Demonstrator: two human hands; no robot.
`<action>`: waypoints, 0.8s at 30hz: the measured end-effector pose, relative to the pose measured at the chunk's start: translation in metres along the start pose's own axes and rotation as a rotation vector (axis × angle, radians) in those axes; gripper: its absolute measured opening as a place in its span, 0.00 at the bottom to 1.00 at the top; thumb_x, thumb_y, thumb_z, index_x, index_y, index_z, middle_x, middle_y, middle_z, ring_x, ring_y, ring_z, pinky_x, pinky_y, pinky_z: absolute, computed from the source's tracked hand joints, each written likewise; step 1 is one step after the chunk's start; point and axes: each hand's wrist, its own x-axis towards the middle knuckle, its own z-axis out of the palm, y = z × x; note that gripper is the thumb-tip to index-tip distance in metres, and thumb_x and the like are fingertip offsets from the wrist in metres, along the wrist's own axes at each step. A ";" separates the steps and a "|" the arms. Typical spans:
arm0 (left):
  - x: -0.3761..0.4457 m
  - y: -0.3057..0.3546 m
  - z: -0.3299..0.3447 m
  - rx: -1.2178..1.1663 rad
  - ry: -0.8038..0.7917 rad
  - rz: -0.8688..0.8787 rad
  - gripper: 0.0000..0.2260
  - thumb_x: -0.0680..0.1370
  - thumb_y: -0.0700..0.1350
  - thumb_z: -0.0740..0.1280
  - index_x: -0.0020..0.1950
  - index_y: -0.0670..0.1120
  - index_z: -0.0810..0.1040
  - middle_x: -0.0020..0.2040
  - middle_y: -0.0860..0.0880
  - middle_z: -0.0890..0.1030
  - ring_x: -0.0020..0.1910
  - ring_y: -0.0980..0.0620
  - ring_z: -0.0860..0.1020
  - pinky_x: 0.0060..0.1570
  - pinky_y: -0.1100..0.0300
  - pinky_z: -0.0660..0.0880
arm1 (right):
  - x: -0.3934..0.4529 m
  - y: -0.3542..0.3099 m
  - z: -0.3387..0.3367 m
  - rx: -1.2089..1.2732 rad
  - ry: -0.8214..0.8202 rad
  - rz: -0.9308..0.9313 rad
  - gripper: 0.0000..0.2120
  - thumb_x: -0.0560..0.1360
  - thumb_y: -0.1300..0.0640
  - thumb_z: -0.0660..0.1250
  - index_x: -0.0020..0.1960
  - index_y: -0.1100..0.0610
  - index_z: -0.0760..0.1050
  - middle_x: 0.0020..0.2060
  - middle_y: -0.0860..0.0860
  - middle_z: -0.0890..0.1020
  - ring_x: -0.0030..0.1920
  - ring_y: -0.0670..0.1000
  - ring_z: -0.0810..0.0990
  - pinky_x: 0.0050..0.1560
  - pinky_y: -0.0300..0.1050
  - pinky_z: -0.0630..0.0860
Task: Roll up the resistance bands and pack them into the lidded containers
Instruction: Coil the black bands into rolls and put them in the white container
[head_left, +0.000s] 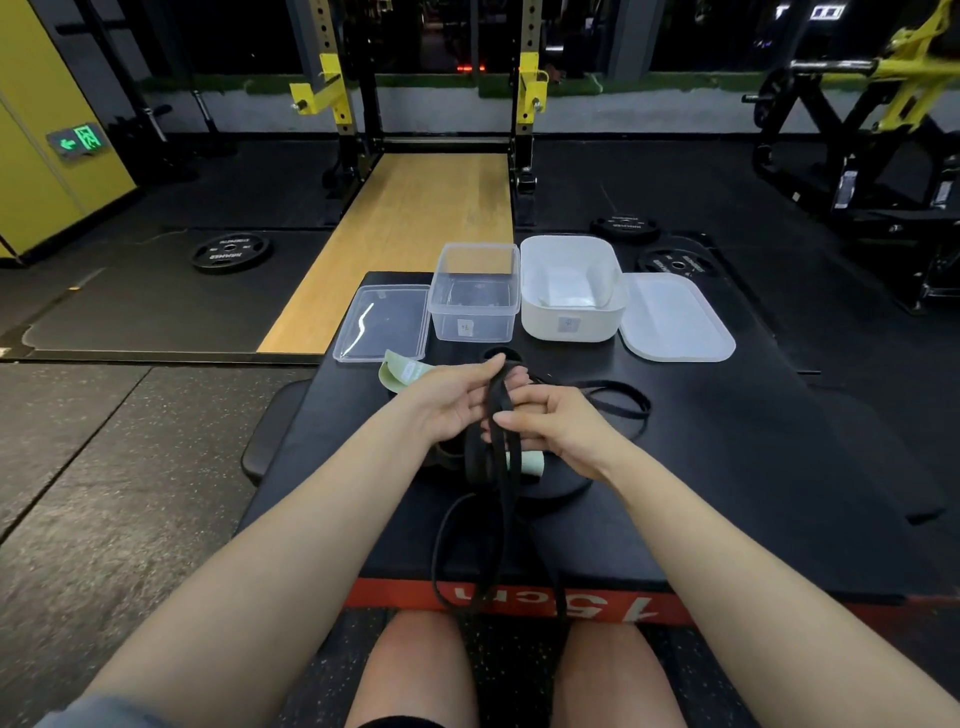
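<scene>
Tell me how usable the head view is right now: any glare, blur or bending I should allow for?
Head view: dim gym light, so the black resistance band nearly merges with the black platform; a bright glare streak sits on the clear lid; wide-angle bending curves the frame edges; the yellow machine at top right is smeared; both hands are sharp.

The left hand (451, 402) hides most of the green band (402, 375); container labels are illegible.

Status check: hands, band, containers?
Both hands, left hand and right hand, gripping black band, loops hanging loose. Clear container and white container open, lids beside. Nothing blocking.
</scene>
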 end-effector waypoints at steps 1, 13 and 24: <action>0.001 -0.001 0.000 -0.011 0.006 0.016 0.05 0.79 0.40 0.63 0.47 0.40 0.78 0.41 0.47 0.84 0.39 0.55 0.83 0.43 0.62 0.80 | 0.000 0.002 -0.001 -0.018 -0.005 0.022 0.06 0.74 0.68 0.67 0.50 0.61 0.78 0.41 0.56 0.85 0.44 0.53 0.85 0.49 0.45 0.81; 0.000 -0.011 -0.008 0.161 -0.056 0.088 0.07 0.78 0.34 0.63 0.53 0.40 0.78 0.44 0.47 0.84 0.41 0.55 0.83 0.46 0.61 0.80 | 0.014 -0.010 -0.013 0.598 0.100 0.185 0.17 0.78 0.50 0.59 0.49 0.63 0.78 0.35 0.52 0.83 0.34 0.48 0.82 0.41 0.40 0.81; -0.009 -0.025 -0.007 0.474 -0.265 -0.085 0.07 0.79 0.38 0.62 0.53 0.42 0.78 0.48 0.51 0.84 0.48 0.56 0.82 0.52 0.61 0.77 | 0.028 -0.028 -0.003 0.405 0.199 0.295 0.06 0.79 0.61 0.61 0.50 0.63 0.75 0.40 0.54 0.82 0.31 0.46 0.81 0.32 0.38 0.79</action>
